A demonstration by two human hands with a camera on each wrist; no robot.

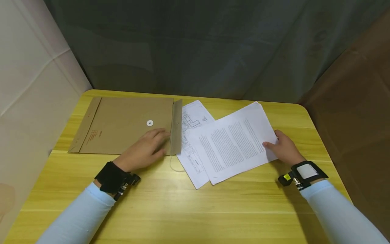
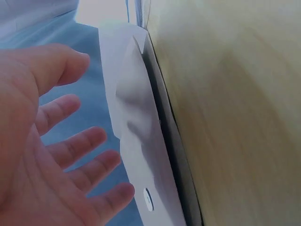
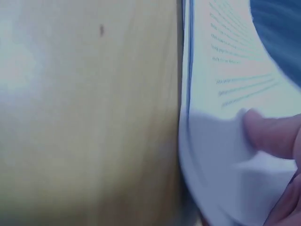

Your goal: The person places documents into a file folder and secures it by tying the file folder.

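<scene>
Yellow wooden tabletop (image 1: 195, 210) fills our view under a grey curtain (image 1: 195, 44). Our right hand (image 1: 283, 147) pinches the right edge of the printed sheets (image 1: 234, 142) at centre right, thumb on top. Our left hand (image 1: 143, 150), fingers straight and spread, rests flat on the brown envelope (image 1: 122, 123) at centre left, beside its raised flap (image 1: 176, 127). Another drawing sheet (image 1: 192, 142) lies beneath the stack.

Open wood along the near edge, clutter across the middle.
Blocked mid-table by brown envelope (image 1: 122, 125) and fanned papers (image 1: 225, 142) (touching each other); hemmed behind by grey curtain (image 1: 195, 47).
</scene>
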